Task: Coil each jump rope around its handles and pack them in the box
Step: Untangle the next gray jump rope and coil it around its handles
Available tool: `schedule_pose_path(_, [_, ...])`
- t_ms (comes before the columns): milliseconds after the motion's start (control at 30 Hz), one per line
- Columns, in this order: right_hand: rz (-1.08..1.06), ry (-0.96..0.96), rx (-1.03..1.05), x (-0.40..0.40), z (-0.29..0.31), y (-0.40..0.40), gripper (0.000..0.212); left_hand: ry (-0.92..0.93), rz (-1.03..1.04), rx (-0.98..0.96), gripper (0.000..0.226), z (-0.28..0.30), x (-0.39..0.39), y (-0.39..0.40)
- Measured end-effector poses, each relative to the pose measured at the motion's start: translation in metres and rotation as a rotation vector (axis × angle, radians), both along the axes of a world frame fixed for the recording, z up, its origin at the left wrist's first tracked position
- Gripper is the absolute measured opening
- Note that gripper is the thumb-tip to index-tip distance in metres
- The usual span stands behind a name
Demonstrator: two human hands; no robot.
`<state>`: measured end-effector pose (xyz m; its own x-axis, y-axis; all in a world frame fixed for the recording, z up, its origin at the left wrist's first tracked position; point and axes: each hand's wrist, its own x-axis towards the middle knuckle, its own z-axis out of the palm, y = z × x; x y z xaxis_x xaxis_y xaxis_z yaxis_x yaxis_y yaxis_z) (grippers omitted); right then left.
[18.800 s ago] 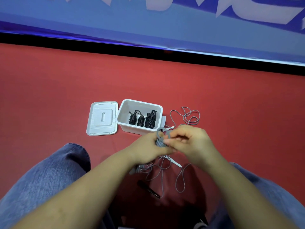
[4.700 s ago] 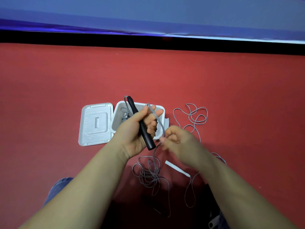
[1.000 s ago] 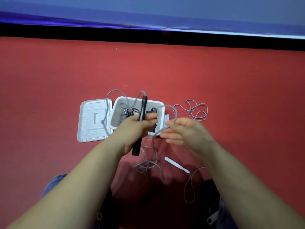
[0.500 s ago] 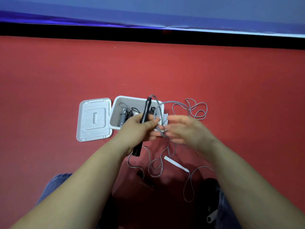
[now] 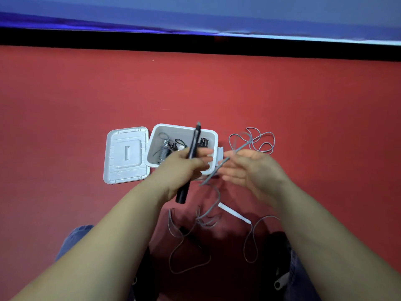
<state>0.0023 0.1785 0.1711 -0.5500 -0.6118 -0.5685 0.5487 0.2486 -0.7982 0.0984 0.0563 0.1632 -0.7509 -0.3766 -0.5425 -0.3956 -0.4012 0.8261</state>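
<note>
- Nearest me, my knees in jeans (image 5: pixel 73 240) frame the bottom edge, on a red floor (image 5: pixel 65 101).
- Between them grey cord (image 5: pixel 186 253) lies in loose loops on the floor, with a second black handle (image 5: pixel 184 230) half in shadow among them.
- A white handle (image 5: pixel 234 213) lies flat just right of those loops, its own cord curling off its near end.
- My left hand (image 5: pixel 186 168) grips a black handle (image 5: pixel 191 161), fingers curled round its middle; the handle stands nearly upright, tilted a little, its top over the box.
- My right hand (image 5: pixel 249 168) is beside it, fingers fairly straight and spread; a blurred stretch of cord crosses the fingertips. I cannot tell whether it is pinched.
- Behind my hands the white box (image 5: pixel 213 135) sits open, with coiled ropes (image 5: pixel 165 152) inside.
- Its lid (image 5: pixel 127 155) lies flat, touching the box's left side.
- Right of the box, more grey cord is tangled on the floor.
- Farthest off, a black strip and a blue wall (image 5: pixel 195 14).
</note>
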Motion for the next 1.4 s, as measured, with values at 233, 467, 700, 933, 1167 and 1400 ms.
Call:
schedule_pose_path(233, [-0.321,-0.315,-0.197,-0.012,0.002,0.002,0.018,-0.124,-0.241,-0.159,0.033,-0.004,0.001,0.007])
schedule_pose_path(467, [-0.296,-0.276,-0.192,-0.017,0.009,0.004,0.014,-0.063,-0.146,-0.226,0.008,-0.01,0.001,0.007])
schedule_pose_path(700, [0.501,0.329,0.271,0.013,-0.014,0.009,0.009,-0.042,0.242,0.228,0.014,-0.004,-0.004,-0.005])
schedule_pose_path(933, [0.374,0.162,0.205,0.011,-0.007,0.002,0.022,-0.035,0.199,0.305,0.011,-0.003,-0.002,-0.01])
schedule_pose_path(1167, [-0.277,-0.322,-0.164,-0.01,0.006,0.003,0.026,-0.159,-0.121,0.021,0.011,-0.012,0.002,0.0])
schedule_pose_path(1400, [-0.39,-0.283,-0.176,-0.023,0.0,0.007,0.026,-0.11,-0.187,0.021,0.008,-0.004,0.001,0.002])
